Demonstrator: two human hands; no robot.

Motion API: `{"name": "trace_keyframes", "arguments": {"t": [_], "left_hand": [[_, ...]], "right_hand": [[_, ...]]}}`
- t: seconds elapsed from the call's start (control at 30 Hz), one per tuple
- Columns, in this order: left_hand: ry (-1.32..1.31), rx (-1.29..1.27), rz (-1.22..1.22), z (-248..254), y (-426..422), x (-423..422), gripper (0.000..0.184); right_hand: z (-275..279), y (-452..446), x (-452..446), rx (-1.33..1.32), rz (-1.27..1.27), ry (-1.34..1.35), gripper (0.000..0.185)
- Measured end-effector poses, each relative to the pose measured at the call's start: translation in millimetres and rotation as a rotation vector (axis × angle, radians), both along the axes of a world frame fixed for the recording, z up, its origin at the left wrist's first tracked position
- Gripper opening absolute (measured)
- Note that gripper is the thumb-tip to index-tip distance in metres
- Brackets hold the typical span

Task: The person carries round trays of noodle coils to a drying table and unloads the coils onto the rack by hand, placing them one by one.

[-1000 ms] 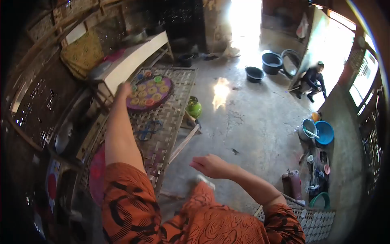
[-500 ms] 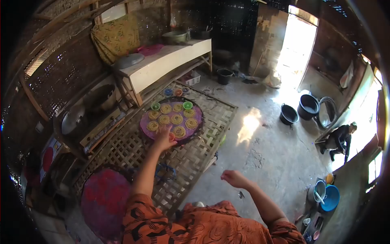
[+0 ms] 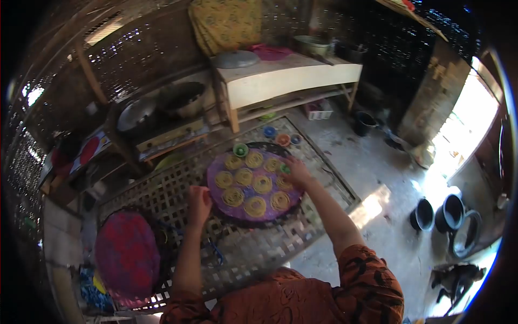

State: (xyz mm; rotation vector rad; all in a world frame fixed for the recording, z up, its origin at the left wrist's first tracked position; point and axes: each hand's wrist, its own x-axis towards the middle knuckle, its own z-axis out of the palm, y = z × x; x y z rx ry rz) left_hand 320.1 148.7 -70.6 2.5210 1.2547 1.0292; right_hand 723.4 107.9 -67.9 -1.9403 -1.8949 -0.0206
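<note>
My right hand [image 3: 297, 174] is at the right rim of a round purple-lined tray [image 3: 217, 162], its fingers around a small green cup [image 3: 285, 169]. Off the tray's left side my left hand [image 3: 199, 203] is held up with its fingers curled closed; what they hold, if anything, I cannot make out. Several coiled yellow rounds [image 3: 244, 177] lie spread over the tray. Another green cup [image 3: 240, 150] stands at its far rim. Just beyond, on the woven bamboo platform [image 3: 178, 186], are a blue cup [image 3: 270, 131], an orange cup [image 3: 282, 140] and a second blue cup [image 3: 295, 140].
A second round tray [image 3: 128, 254], red and purple, lies at the left. Behind the platform stands a white-fronted table [image 3: 291, 82] with a metal lid [image 3: 236, 59]. Black tubs [image 3: 422, 214] stand on the floor at right, near a crouching person [image 3: 457, 281].
My view has turned left. My left hand has drawn back from the orange cup at the tray's near edge, and that cup no longer shows there. My right hand has come over to the green cup.
</note>
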Motion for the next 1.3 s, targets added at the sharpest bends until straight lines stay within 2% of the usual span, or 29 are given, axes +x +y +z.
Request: {"name": "trace_keyframes", "arguments": {"t": [0.03, 0.07, 0.13, 0.17, 0.2, 0.27, 0.3, 0.33, 0.37, 0.4, 0.43, 0.47, 0.5, 0.57, 0.63, 0.67, 0.77, 0.83, 0.87, 0.9, 0.97, 1.0, 1.03, 1.07, 1.1, 1.17, 1.23, 1.3], "left_hand": [[-0.015, -0.027, 0.108, 5, 9, -12, 0.03], [-0.033, -0.055, 0.215, 8, 17, -24, 0.029], [0.025, -0.038, 0.289, -25, 40, -51, 0.033], [0.079, -0.03, 0.337, -40, 45, -57, 0.037], [0.085, -0.035, 0.361, -26, 40, -50, 0.037], [-0.054, -0.252, 0.44, 5, 23, -30, 0.041], [-0.052, -0.252, 0.461, 18, 19, -17, 0.041], [0.125, 0.017, 0.543, 30, 15, -3, 0.044], [0.31, 0.286, 0.606, 39, 12, 13, 0.047], [0.223, 0.071, 0.513, 45, 13, 30, 0.055], [0.131, -0.141, 0.421, 51, 14, 52, 0.064], [0.036, -0.329, 0.304, 63, 8, 83, 0.065], [-0.066, -0.516, 0.183, 71, 0, 117, 0.066], [0.4, -0.432, 0.041, 55, -21, 169, 0.067], [0.407, -0.265, -0.066, 17, -42, 194, 0.064], [0.406, -0.261, -0.066, 10, -46, 199, 0.064], [0.417, -0.321, -0.009, 0, -48, 200, 0.061], [0.447, -0.35, -0.021, -3, -47, 198, 0.062], [0.445, -0.357, -0.01, -1, -48, 198, 0.062], [0.4, -0.34, -0.008, 4, -49, 200, 0.057], [0.352, -0.324, -0.001, 8, -43, 197, 0.053], [0.238, -0.295, -0.041, 6, -35, 193, 0.046], [0.122, -0.264, -0.081, 8, -25, 188, 0.039], [0.121, -0.234, 0.008, 24, -12, 182, 0.034], [0.12, -0.206, 0.098, 43, 4, 172, 0.029], [0.018, -0.242, 0.223, 40, 47, 136, 0.039], [0.14, 0.05, 0.412, 31, 67, 100, 0.043], [0.14, -0.147, 0.478, 20, 81, 74, 0.049]], "right_hand": [[-2, 16, 17, -0.254, 0.129, 0.05, 0.057], [0, 25, 29, -0.252, 0.157, 0.059, 0.057], [16, 32, 51, -0.398, 0.259, 0.378, 0.055], [16, 39, 69, -0.411, 0.283, 0.381, 0.055], [22, 48, 85, -0.524, 0.337, 0.718, 0.051], [28, 67, 96, -0.657, 0.396, 1.061, 0.048], [46, 75, 96, -0.732, 0.26, 1.151, 0.045], [61, 83, 95, -0.807, 0.118, 1.237, 0.043], [72, 91, 90, -0.773, 0.138, 1.046, 0.035], [78, 101, 85, -0.783, 0.15, 1.054, 0.035], [83, 114, 78, -0.57, 0.277, 0.784, 0.038], [86, 127, 67, -0.348, 0.396, 0.509, 0.041], [83, 142, 47, -0.219, 0.442, 0.568, 0.043], [64, 171, -4, -0.056, 0.537, 0.586, 0.045], [28, 192, -53, 0.031, 0.623, 0.414, 0.042], [9, 198, -66, 0.08, 0.653, 0.285, 0.04], [-25, 223, -70, 0.197, 0.638, 0.306, 0.042], [9, 218, -43, 0.006, 0.257, 0.808, 0.039], [0, 236, -15, 0.013, 0.236, 0.941, 0.036], [3, 240, 14, 0.186, 0.162, 0.705, 0.038], [4, 237, 63, 0.373, 0.006, 0.374, 0.042], [-4, 239, 82, 0.372, 0.012, 0.369, 0.042], [-17, 244, 98, 0.192, 0.007, 0.307, 0.045], [-25, 245, 106, 0.011, 0.001, 0.241, 0.049], [-19, 238, 103, 0.009, 0.006, 0.232, 0.049], [11, 205, 85, 0.425, 0.04, -0.082, 0.05], [37, 160, 76, 0.305, 0.099, 0.008, 0.045], [49, 115, 72, 0.128, 0.211, 0.203, 0.035]]}}
